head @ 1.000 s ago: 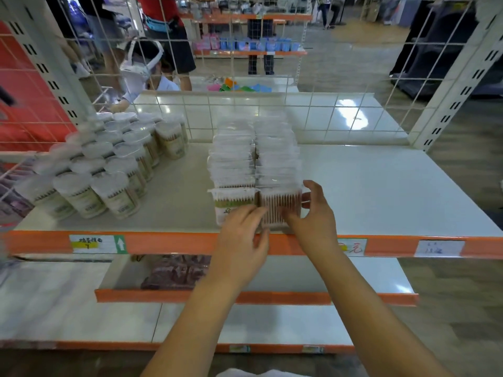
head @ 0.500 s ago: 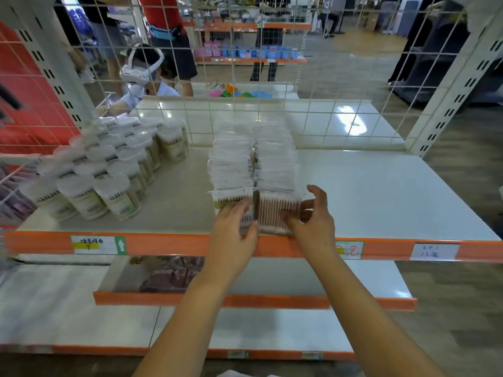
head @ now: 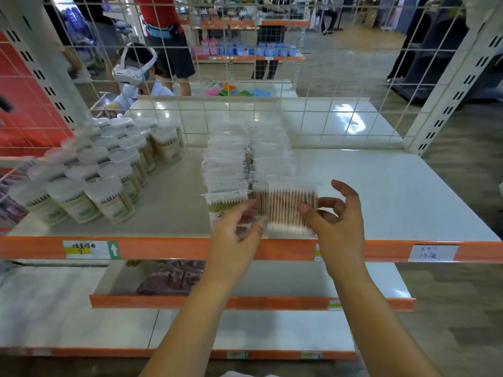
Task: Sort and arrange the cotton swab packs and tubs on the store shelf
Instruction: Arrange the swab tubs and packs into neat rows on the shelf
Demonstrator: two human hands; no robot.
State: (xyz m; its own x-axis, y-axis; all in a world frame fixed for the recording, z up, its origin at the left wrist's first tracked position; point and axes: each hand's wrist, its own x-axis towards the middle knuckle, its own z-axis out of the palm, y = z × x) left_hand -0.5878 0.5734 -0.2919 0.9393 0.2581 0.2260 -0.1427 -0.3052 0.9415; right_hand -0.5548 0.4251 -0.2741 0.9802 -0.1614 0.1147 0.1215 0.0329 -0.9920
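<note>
Two rows of clear cotton swab packs (head: 245, 156) run back from the shelf's front edge. The front pack of the right row (head: 283, 210) shows wooden sticks and white tips and stands tilted at the edge. My left hand (head: 236, 238) pinches its left edge, in front of the green-labelled front pack of the left row (head: 224, 204). My right hand (head: 340, 224) pinches its right edge with thumb and forefinger, the other fingers raised. Several round swab tubs (head: 109, 172) with clear lids stand grouped at the left.
The white shelf (head: 394, 191) has an orange front rail (head: 163, 247) with price tags. A wire grid (head: 313, 110) closes the back, with a headset-wearing person (head: 136, 69) behind it. Purple packs (head: 168, 278) lie on the lower shelf.
The front right pack has come forward and up toward the shelf edge between my hands. My right hand has shifted to its right edge and its fingers have spread.
</note>
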